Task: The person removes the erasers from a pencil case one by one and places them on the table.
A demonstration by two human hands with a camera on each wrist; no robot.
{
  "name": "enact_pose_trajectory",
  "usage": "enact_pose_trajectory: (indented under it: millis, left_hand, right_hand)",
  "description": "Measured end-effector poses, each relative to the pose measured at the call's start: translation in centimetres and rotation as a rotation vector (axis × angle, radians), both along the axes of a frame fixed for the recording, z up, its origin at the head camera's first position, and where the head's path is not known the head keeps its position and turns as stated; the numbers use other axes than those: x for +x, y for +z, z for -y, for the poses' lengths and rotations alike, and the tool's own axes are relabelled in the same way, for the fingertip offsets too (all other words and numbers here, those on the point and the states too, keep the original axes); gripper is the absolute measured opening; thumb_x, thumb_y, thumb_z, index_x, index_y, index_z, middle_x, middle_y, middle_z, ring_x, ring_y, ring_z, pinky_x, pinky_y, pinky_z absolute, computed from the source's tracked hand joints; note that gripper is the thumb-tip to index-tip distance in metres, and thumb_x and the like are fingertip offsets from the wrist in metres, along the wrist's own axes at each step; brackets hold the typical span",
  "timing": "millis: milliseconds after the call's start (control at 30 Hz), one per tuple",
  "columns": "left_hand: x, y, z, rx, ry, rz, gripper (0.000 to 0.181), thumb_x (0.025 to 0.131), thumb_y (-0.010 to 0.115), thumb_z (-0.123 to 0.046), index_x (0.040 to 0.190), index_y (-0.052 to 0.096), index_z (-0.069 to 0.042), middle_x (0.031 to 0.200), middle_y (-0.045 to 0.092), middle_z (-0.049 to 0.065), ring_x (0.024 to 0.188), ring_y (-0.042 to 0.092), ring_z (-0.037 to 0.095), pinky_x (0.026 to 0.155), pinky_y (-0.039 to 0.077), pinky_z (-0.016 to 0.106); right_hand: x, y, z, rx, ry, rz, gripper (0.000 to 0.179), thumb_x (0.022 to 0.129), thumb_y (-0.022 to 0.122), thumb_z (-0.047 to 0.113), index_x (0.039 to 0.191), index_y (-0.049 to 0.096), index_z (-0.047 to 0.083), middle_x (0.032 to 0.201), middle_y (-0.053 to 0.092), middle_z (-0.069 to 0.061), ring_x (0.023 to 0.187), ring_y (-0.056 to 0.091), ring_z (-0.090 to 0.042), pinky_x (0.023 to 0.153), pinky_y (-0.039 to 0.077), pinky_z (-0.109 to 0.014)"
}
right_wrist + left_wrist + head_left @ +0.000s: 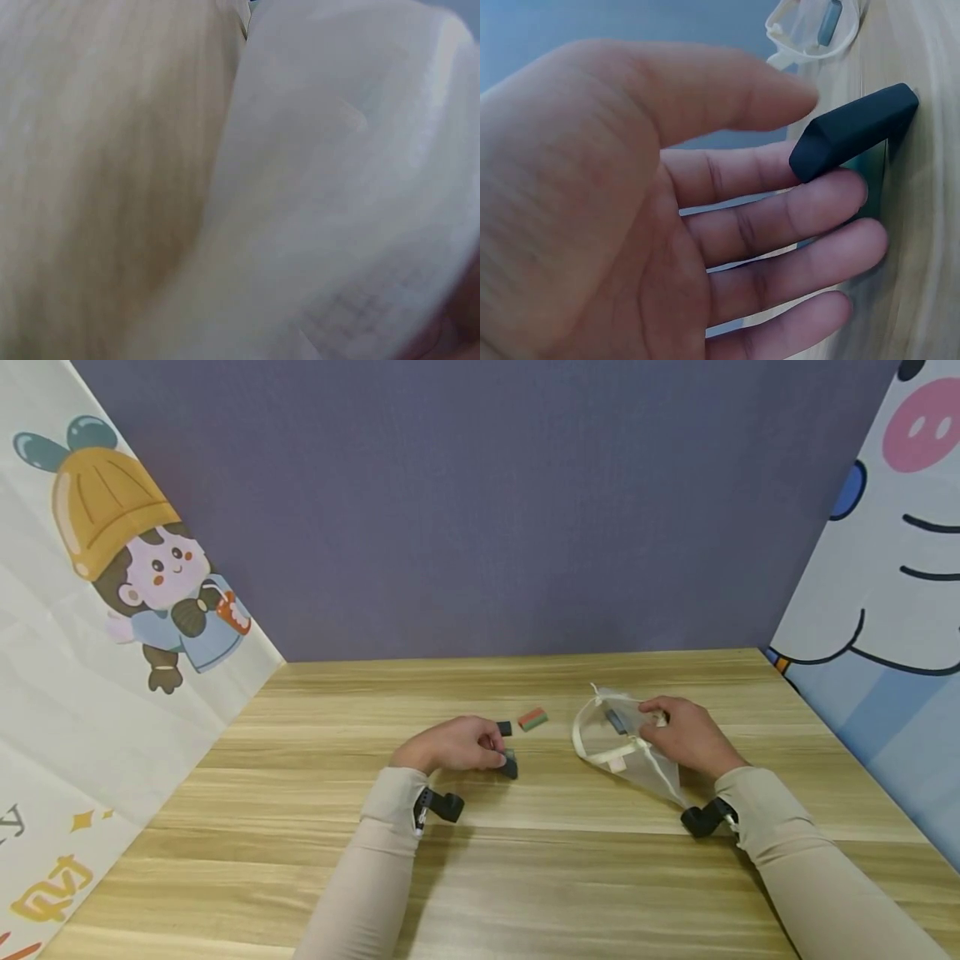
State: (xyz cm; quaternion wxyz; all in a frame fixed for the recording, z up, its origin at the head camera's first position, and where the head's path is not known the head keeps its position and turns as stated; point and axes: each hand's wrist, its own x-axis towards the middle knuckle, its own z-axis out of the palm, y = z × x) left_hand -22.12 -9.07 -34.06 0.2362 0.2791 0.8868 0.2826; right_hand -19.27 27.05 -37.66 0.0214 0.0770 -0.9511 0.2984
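Between the thumb and fingers of my left hand [459,745] is a small black block [859,131], tilted close to the tabletop. A dark green piece [871,180] shows behind it in the left wrist view, partly hidden by the fingers. My right hand [692,737] grips the rim of a whitish see-through mesh bag [637,767] with a drawstring. Inside lies a grey-blue block [616,721]. Pale mesh [337,150] fills much of the right wrist view and hides most of that hand.
Just beyond the left hand lie another dark block [506,727] and a red and green block [533,719]. The wooden table [570,877] meets a dark blue-grey panel [510,510] at the back, with printed cloth sheets [45,610] at both sides.
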Motion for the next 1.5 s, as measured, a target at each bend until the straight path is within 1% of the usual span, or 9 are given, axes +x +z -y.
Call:
enact_pose_trajectory:
  millis: [167,533,700,833,933,1133,1233,1367,1500]
  left_hand:
    - [0.0,0.1,0.0,0.015,0.037,-0.012,0.015,0.093,0.055,-0.027,0.090,0.065,-0.016,0.081,0.064,0.004,0.064,0.052,0.017,0.057,0.041,0.031]
    - [-0.1,0.1,0.1,-0.012,0.068,-0.107,0.019,0.094,0.052,-0.029,0.087,0.065,-0.017,0.072,0.062,0.000,0.055,0.046,0.013,0.051,0.038,0.029]
    - [-0.2,0.0,0.1,-0.022,0.065,-0.171,0.019,0.093,0.052,-0.027,0.087,0.064,-0.015,0.069,0.061,-0.002,0.053,0.046,0.012,0.050,0.038,0.029]
    - [-0.3,0.0,-0.1,-0.029,0.063,-0.226,0.016,0.092,0.052,-0.027,0.086,0.063,-0.018,0.069,0.060,-0.005,0.057,0.050,0.012,0.053,0.041,0.029]
    - [-0.3,0.0,-0.2,-0.017,0.068,-0.247,0.015,0.093,0.052,-0.029,0.089,0.063,-0.019,0.073,0.061,-0.006,0.063,0.053,0.011,0.058,0.044,0.030]
    - [-0.3,0.0,-0.3,0.040,0.085,-0.267,0.021,0.093,0.051,-0.031,0.099,0.064,-0.016,0.077,0.061,-0.006,0.066,0.055,0.012,0.059,0.045,0.031]
    - [-0.3,-0.1,-0.5,0.059,0.089,-0.293,0.020,0.093,0.052,-0.030,0.098,0.065,-0.016,0.076,0.060,-0.006,0.065,0.054,0.012,0.059,0.045,0.032]
    - [-0.3,-0.3,-1.1,0.045,0.077,-0.349,0.013,0.092,0.054,-0.029,0.094,0.064,-0.021,0.078,0.060,-0.010,0.070,0.055,0.008,0.064,0.045,0.029]
    - [0.0,-0.3,-1.9,0.034,0.043,-0.366,0.013,0.093,0.054,-0.030,0.094,0.064,-0.022,0.079,0.060,-0.011,0.069,0.054,0.007,0.064,0.045,0.028]
  right_hand:
    - [0.0,0.0,0.0,0.003,-0.004,-0.009,0.042,0.091,0.054,0.025,0.127,0.053,0.005,0.110,0.058,-0.017,0.068,0.048,-0.020,0.057,0.038,-0.033]
    - [0.1,0.0,0.0,-0.015,0.000,0.007,0.042,0.092,0.053,0.025,0.128,0.052,0.006,0.107,0.058,-0.016,0.061,0.046,-0.019,0.055,0.037,-0.033]
    - [0.1,-0.1,-0.1,-0.018,-0.004,0.001,0.040,0.092,0.053,0.025,0.128,0.053,0.006,0.107,0.058,-0.015,0.059,0.045,-0.019,0.055,0.037,-0.033]
    - [0.1,-0.1,-0.1,-0.016,-0.006,0.000,0.040,0.092,0.053,0.025,0.127,0.053,0.006,0.106,0.058,-0.015,0.061,0.046,-0.020,0.056,0.037,-0.033]
    - [0.0,-0.1,-0.1,-0.012,-0.007,0.001,0.040,0.092,0.053,0.025,0.127,0.053,0.007,0.106,0.058,-0.015,0.063,0.046,-0.020,0.056,0.037,-0.033]
    - [0.1,0.0,0.0,-0.010,-0.005,0.007,0.041,0.092,0.052,0.026,0.128,0.052,0.006,0.114,0.056,-0.017,0.063,0.046,-0.020,0.058,0.037,-0.034]
    - [0.2,0.1,0.1,-0.016,-0.001,0.018,0.042,0.092,0.051,0.026,0.129,0.052,0.006,0.116,0.056,-0.019,0.059,0.046,-0.019,0.057,0.037,-0.034]
    - [0.2,0.1,0.1,-0.021,-0.001,0.024,0.042,0.093,0.051,0.027,0.129,0.051,0.007,0.116,0.055,-0.019,0.060,0.046,-0.019,0.057,0.038,-0.034]
    - [0.3,0.1,0.0,-0.023,-0.005,0.019,0.042,0.093,0.052,0.028,0.129,0.052,0.007,0.114,0.056,-0.018,0.061,0.046,-0.019,0.056,0.037,-0.033]
